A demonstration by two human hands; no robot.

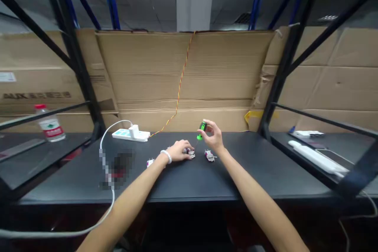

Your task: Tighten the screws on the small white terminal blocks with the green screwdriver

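The fingers of the right hand [214, 138] are pinched around the handle of a green-and-black screwdriver [202, 126], holding it nearly upright with a slight tilt, its thin shaft pointing down at the desk [236, 181]. The left hand [178, 151] lies low, its thumb and fingers set about a small white part [191, 152] on the desk; they seem to grip it at the edges, though how firmly cannot be told. The shaft comes down just beside that part, but the tip is too small to show whether it touches.

The likeliest trouble is a slip: the grip sits high on the handle, so a sideways push could make the tip skid off the part or into the left fingers close by. The part looks small and light, so a loose hold might let it turn or slide on the smooth desk.

Just right of the screwdriver, below the right hand, lies a second part [210, 155]; a sweep of that wrist might knock it. A third part [150, 162] sits against the left forearm in this view, beside the bracelet [166, 156], where a careless elbow could push it away.

Farther left, a white cable [104, 138] runs from the power strip [119, 134] past the left forearm; an arm snagging it could drag the strip. Behind stands a cardboard wall [141, 71].
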